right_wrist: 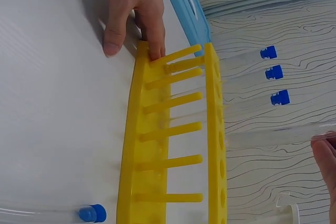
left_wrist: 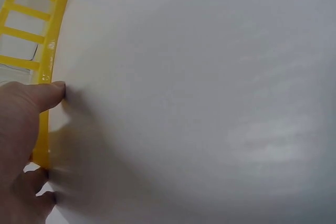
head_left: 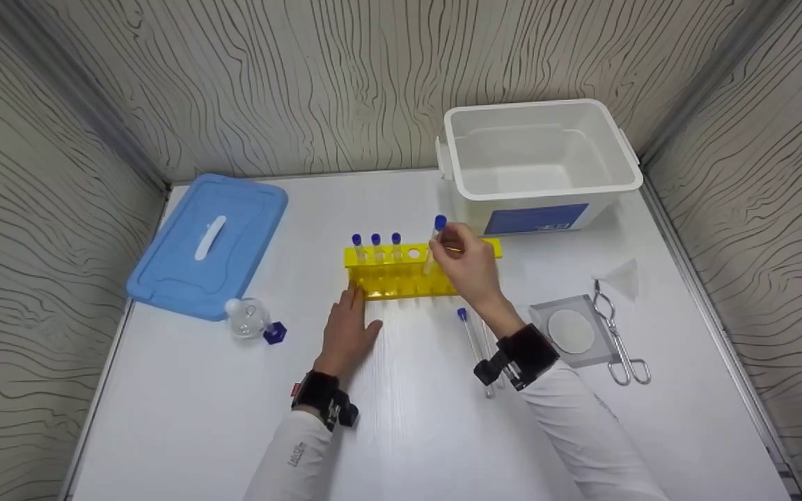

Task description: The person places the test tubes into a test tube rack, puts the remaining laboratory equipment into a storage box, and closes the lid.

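Right hand (head_left: 470, 268) up over the yellow rack (head_left: 408, 282), thumb and fingers pinching a blue-capped test tube (right_wrist: 273, 136) near its top! The tube slants above the rack, its lower end close by the top plate; whether the tip is inside a hole, I cannot tell. And look at the left hand (head_left: 347, 334), down at the rack's left end: fingers reaching forward, thumb spread away from them, a fingertip touching the yellow base.

Three capped tubes (head_left: 376, 249) stand in a row at the left of the rack, blue tops all up, with a free hole just beside them. Down on the white tabletop (head_left: 408, 431), a loose tube (head_left: 474, 351) lies near the right wrist, blue cap towards the rack, another beside it partly hidden by the arm.

Over to the right: metal tongs (head_left: 617, 334) next to a grey sheet (head_left: 592, 353) carrying a white disc (head_left: 571, 331), and a clear funnel (head_left: 622, 280) just behind. At the back, the white bin (head_left: 470, 198); far left, the blue lid (head_left: 185, 271) with its pale handle, a small glass flask (head_left: 248, 320) with a blue base lying near its front corner
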`<state>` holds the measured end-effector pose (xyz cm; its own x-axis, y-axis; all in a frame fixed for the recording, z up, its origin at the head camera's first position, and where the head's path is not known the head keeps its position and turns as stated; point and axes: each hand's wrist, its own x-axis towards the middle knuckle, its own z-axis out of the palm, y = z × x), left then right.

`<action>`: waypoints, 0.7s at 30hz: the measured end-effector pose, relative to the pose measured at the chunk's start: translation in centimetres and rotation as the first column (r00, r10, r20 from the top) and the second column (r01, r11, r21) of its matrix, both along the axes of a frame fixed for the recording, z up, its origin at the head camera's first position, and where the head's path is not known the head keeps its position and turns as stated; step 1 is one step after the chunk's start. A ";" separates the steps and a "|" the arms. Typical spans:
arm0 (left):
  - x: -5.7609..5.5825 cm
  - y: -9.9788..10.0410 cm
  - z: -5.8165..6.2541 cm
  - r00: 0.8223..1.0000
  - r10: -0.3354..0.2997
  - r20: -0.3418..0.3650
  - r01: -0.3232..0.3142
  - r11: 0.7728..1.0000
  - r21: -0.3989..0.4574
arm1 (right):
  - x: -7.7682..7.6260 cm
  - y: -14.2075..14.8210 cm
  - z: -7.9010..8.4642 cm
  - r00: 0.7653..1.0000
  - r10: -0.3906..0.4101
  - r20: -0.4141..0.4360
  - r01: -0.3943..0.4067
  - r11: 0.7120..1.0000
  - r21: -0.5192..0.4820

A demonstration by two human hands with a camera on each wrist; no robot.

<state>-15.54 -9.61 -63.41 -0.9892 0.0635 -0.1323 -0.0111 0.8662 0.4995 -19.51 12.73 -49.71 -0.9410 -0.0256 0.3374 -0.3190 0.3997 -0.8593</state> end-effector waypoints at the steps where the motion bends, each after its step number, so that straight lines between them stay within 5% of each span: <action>1: 0.0 0.0 0.0 1.000 -0.001 -0.004 0.000 1.000 -0.001 | -0.1 -0.1 0.1 1.000 0.001 -0.001 -0.001 1.000 -0.009; 7: -0.1 0.0 0.1 1.000 -0.012 -0.006 0.012 1.000 -0.008 | -0.8 -0.7 0.6 0.999 0.005 0.035 -0.003 0.999 -0.035; 16: 0.0 -0.1 0.1 1.000 0.009 0.028 -0.009 1.000 -0.002 | -2.3 -1.2 -0.2 0.999 0.025 -0.023 -0.024 0.999 0.028; 21: -0.1 0.0 0.0 1.000 -0.010 0.009 0.010 1.000 -0.008 | -2.7 -1.1 -0.9 0.999 0.019 0.044 -0.021 0.998 0.055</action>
